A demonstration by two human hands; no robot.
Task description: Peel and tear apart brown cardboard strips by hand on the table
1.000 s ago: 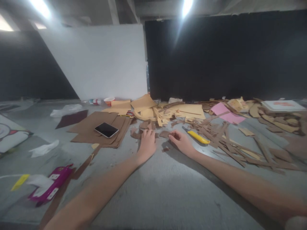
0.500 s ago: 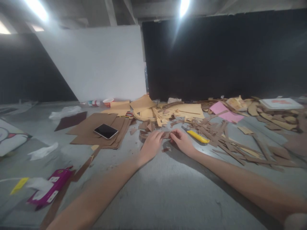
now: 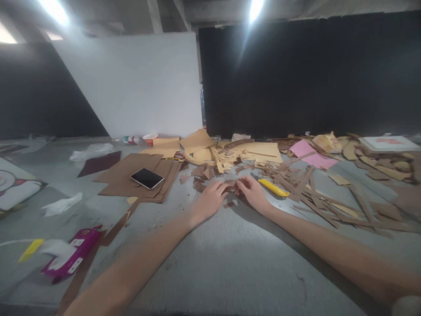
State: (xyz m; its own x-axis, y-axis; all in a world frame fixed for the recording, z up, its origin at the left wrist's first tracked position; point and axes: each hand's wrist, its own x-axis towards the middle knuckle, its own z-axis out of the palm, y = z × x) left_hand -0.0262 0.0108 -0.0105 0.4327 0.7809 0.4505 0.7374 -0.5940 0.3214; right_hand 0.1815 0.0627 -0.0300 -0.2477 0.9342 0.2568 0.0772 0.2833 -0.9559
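Head view: a small brown piece [image 3: 231, 184] lies between the left hand [image 3: 210, 199] and the right hand [image 3: 252, 193], its long axis seemingly parallel to the desk's far edge; neither hand is nearer. Right thumb and fingers pinch one end; left fingertips meet the other, whether gripping I cannot tell. The grey desk [image 3: 210, 272] bears a yellow cutter [image 3: 273, 188] beside the right hand; a white panel [image 3: 148, 87] and a black panel [image 3: 305, 79] stand beyond its far edge.
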